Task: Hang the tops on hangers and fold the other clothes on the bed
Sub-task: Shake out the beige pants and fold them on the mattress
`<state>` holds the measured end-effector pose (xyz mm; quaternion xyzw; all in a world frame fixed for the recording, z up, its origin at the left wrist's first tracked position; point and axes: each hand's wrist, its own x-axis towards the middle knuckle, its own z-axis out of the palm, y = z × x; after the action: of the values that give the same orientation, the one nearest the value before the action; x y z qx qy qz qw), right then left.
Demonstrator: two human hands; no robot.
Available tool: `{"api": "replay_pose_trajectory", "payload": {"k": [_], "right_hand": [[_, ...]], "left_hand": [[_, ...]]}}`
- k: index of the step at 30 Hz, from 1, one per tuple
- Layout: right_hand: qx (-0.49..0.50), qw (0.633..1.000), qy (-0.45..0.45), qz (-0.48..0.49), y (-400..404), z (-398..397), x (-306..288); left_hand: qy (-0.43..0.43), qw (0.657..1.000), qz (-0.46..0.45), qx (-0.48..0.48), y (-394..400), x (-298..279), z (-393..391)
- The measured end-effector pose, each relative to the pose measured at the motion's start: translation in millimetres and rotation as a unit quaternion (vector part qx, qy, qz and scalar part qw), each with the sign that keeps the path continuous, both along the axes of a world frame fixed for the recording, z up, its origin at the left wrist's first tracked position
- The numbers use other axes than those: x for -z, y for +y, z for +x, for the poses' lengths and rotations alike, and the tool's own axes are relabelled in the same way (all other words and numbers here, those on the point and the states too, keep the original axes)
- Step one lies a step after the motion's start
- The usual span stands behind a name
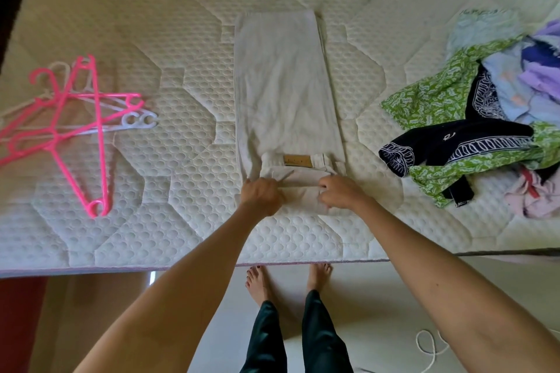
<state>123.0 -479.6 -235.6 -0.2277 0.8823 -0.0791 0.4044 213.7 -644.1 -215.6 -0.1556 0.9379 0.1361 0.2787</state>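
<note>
On bed [181,24], L grip [262,195] & R grip [341,192] pinching trousers [285,85]

— What lay below your fingers, off the sleeping surface?

— A pale floor [378,297]. My bare feet [257,281] stood on it, nearer me than my fingers, toes with dark polish, legs in dark green trousers [321,339].

— Anything else?

— A white cord [430,348] looped on the floor, low and right of my fingers. Low and left, a red surface [18,327]; I couldn't tell what.
</note>
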Motion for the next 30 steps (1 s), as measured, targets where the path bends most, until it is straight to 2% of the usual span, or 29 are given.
{"api": "replay_pose_trajectory", "payload": {"k": [2,3,4,5,7,8,10,12,14,16,20,22,24,26,27,28,29,30], "right_hand": [[0.08,0.996,-0.026,-0.042,5,-5,4],[0.093,0.994,-0.002,-0.061,9,-3,6],[0.074,0.991,0.073,-0.087,14,1,9],[0.016,0.977,0.185,-0.103,18,7,16],[-0.086,0.919,0.373,-0.098,19,22,27],[-0.102,0.895,0.426,-0.083,15,26,30],[-0.096,0.858,0.499,-0.076,3,30,30],[-0.101,0.831,0.537,-0.104,1,34,33],[-0.136,0.829,0.524,-0.139,12,41,40],[-0.163,0.845,0.491,-0.136,21,46,45],[-0.179,0.9,0.392,-0.075,13,35,36],[-0.219,0.933,0.279,-0.06,6,21,25],[-0.195,0.974,0.107,-0.049,-3,5,10],[-0.146,0.988,-0.044,-0.013,-15,-7,-4],[-0.145,0.987,-0.062,-0.012,-19,-10,-6],[-0.17,0.985,-0.006,-0.027,-21,-9,-4],[-0.206,0.969,0.119,-0.073,-22,-7,1],[-0.227,0.934,0.249,-0.115,-20,-3,8]], "left_hand": [[0.137,0.988,-0.064,0.042,-6,4,2],[0.181,0.974,-0.096,0.093,-6,6,5],[0.224,0.955,-0.129,0.145,-6,15,11],[0.236,0.944,-0.134,0.187,-6,25,19],[0.205,0.946,-0.115,0.222,-5,40,33],[0.17,0.954,-0.113,0.22,-3,43,36],[0.101,0.966,-0.116,0.209,-1,44,36],[0.093,0.973,-0.112,0.177,3,44,31],[0.123,0.975,-0.115,0.147,7,42,30],[0.161,0.971,-0.111,0.139,8,45,32],[0.171,0.975,-0.083,0.115,15,41,34],[0.149,0.981,-0.069,0.106,12,31,34],[0.121,0.985,-0.04,0.113,3,29,35],[0.119,0.987,-0.007,0.112,-7,33,38],[0.11,0.987,0.002,0.116,-11,34,40],[0.1,0.988,0.006,0.114,-14,37,43],[0.098,0.99,0.016,0.104,-15,40,44],[0.103,0.99,0.026,0.095,-15,43,43]]}}
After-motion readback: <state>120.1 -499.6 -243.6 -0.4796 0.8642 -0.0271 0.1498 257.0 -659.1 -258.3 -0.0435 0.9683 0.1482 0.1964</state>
